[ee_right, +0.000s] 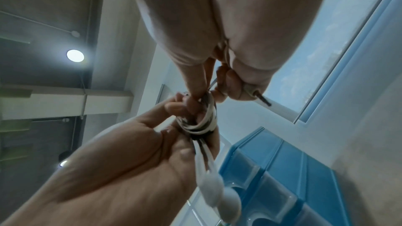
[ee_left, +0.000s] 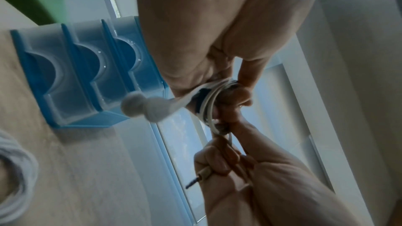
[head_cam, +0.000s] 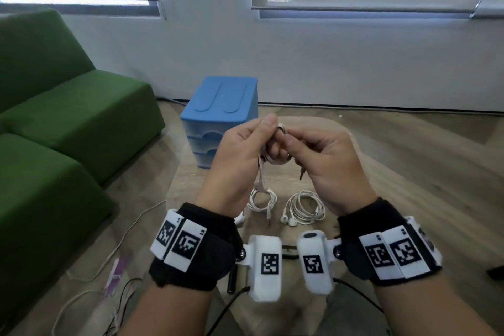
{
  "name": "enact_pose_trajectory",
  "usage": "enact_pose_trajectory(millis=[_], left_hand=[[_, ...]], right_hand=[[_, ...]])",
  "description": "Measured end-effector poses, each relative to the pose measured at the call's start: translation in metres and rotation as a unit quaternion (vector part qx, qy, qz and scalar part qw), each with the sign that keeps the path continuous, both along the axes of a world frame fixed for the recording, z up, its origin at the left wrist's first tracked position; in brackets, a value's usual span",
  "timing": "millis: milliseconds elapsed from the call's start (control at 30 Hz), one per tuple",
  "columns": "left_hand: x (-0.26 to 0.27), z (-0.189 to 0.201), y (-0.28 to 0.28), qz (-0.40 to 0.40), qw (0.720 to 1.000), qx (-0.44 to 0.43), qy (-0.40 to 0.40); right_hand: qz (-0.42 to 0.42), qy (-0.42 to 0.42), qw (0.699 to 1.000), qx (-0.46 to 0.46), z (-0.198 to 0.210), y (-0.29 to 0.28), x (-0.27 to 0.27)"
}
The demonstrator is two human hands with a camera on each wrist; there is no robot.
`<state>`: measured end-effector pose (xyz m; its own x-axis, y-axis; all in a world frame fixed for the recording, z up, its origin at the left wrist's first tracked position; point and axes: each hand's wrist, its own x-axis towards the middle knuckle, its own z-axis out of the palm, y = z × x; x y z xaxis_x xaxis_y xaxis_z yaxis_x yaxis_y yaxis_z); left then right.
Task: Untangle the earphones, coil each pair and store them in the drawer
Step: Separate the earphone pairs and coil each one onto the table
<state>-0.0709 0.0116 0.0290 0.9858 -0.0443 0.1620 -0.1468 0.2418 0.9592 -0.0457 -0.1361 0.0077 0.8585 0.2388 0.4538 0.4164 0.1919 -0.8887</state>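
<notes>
Pinching a small coil point(head_cam: 275, 150), the left grip point(head_cam: 240, 161) and right grip point(head_cam: 324, 163) hover above the bench point(head_cam: 341, 139); the right also clasps its plug point(head_cam: 301, 173).

There are three pairs of white earphones: one pair of earphones in the hands point(head_cam: 275, 144), wound into a small coil held up between them, and two coiled pairs lying on the table, the left coiled pair point(head_cam: 261, 200) and the right coiled pair point(head_cam: 304, 207) side by side. Two hands show, the left hand point(head_cam: 240, 161) and the right hand point(head_cam: 327, 169). One blue drawer unit point(head_cam: 221, 117) stands behind, with three drawers stacked in it. Two green sofa seats point(head_cam: 68, 123) are at the left.
</notes>
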Motion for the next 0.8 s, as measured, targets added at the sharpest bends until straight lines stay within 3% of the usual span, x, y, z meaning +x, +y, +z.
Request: enact_pose_trajectory(millis=[267, 667, 800], left_hand=[[-0.002, -0.021, 0.007, 0.066, 0.981, 0.18, -0.016], [-0.005, -0.027, 0.012, 0.056, 0.983, 0.175, -0.021], [-0.007, -0.026, 0.009, 0.051, 0.996, 0.074, 0.022]], right_hand=[[-0.109, 0.003, 0.99, -0.087, -0.02, -0.004, -0.01], [-0.131, 0.022, 0.98, -0.147, -0.02, -0.013, -0.01], [-0.116, 0.04, 0.982, -0.143, -0.017, -0.01, -0.011]])
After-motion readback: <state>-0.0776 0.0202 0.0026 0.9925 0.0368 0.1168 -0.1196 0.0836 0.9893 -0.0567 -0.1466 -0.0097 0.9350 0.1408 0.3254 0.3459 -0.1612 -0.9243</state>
